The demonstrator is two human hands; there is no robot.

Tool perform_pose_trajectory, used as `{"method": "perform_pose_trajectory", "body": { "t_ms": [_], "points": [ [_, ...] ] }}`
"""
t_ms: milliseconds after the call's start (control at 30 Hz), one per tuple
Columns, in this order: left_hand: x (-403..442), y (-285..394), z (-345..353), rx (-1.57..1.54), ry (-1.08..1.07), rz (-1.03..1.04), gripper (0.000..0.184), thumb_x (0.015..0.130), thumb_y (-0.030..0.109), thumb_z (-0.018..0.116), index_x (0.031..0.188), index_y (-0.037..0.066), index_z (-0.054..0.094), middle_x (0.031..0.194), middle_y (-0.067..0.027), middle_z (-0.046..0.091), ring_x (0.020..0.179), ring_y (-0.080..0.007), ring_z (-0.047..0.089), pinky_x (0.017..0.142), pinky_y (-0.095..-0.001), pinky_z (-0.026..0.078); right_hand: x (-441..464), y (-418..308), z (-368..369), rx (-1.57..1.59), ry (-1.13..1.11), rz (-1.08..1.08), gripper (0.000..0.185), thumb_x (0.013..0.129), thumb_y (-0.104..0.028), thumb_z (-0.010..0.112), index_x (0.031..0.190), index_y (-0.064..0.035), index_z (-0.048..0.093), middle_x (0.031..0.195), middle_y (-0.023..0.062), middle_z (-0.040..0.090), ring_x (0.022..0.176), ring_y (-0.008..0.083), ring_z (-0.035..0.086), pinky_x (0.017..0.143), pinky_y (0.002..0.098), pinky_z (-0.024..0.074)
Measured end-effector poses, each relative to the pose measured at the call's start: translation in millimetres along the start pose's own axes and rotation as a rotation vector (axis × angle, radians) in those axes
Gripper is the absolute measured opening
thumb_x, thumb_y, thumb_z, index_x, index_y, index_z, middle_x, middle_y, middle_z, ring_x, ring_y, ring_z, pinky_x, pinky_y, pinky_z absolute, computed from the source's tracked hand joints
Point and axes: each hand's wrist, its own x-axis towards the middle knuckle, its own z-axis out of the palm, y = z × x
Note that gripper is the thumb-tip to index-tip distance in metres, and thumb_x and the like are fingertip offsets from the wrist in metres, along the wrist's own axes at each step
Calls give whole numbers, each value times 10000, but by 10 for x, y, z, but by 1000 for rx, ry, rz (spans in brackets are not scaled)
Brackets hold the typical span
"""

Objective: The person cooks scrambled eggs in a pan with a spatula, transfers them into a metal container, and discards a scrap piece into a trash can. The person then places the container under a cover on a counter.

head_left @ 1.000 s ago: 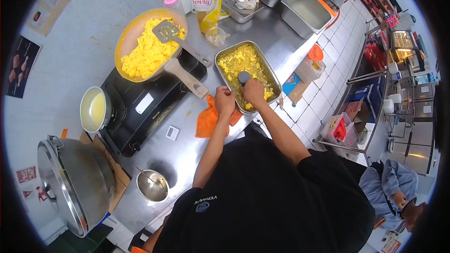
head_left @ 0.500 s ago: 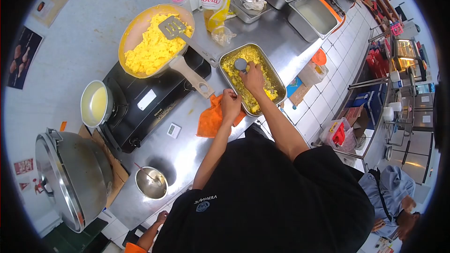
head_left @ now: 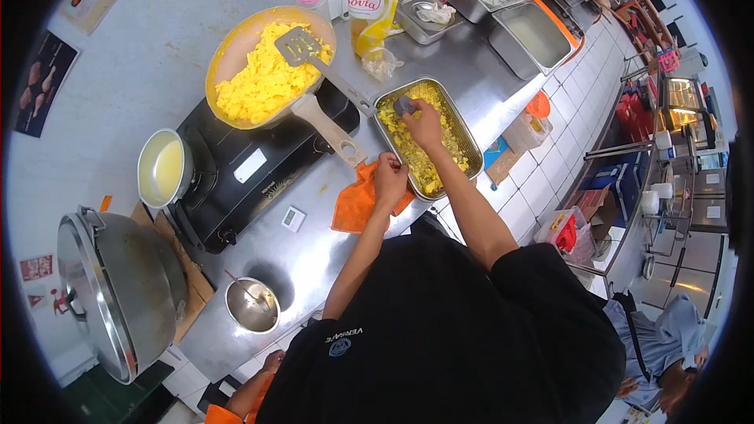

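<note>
Now nearer the tray's eleven o'clock than before, the right hand [head_left: 425, 126] clutches a grey knob [head_left: 404, 105] over the tray [head_left: 474, 154]; grip of the left hand [head_left: 389, 180] unclear.

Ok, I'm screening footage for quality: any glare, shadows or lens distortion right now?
Head view: curved wide-angle distortion, with black corners; head view: bright glare on the steel counter and a dark shadow beside the small bowl; head view: the right hand and metal tray are well lit.

R hand [head_left: 424, 123] w/ grey tool [head_left: 404, 105] now farther up tray [head_left: 465, 129]
</note>
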Motion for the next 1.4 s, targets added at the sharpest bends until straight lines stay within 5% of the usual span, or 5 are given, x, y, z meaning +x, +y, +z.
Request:
{"method": "perform_pose_trajectory", "body": {
  "t_ms": [433,933,1167,1267,1400],
  "points": [
    [15,-21,22,12,43,47,274,825,57,668,1035,-9,505,882,-111,620,769,-219,640,722,-333,525,-11,-236,10,-208,-58,-69,664,732,-307,775,1281,-55,499,967,178,681,893,385,629,809,472,504],
    [-15,74,-1,-26,40,9,248,834,97,670,1001,8,511,842,-98,636,759,-213,643,712,-338,518,204,-121,118,697,-280,711,433,875,-388,667,1053,-31,498,811,79,660,601,158,575,559,339,449],
    [-9,80,0,-15,41,-6,249,829,97,687,980,14,507,827,-90,631,745,-212,639,705,-336,515,-4,-463,1,437,-300,534,296,717,-144,762,932,-4,615,765,73,670,642,176,604,587,364,475],
    [-36,80,-8,-5,66,41,247,830,95,686,983,14,510,826,-88,626,742,-212,636,705,-338,515,-19,-149,-89,154,-188,209,237,742,-147,742,893,13,652,802,126,700,717,215,669,637,378,510],
    [-25,76,-3,-22,63,53,232,836,88,673,990,10,518,834,-93,624,750,-212,635,706,-341,515,26,-375,-631,-171,17,75,199,784,-43,618,966,27,653,860,236,684,862,387,673,738,457,523]
  ]
}}
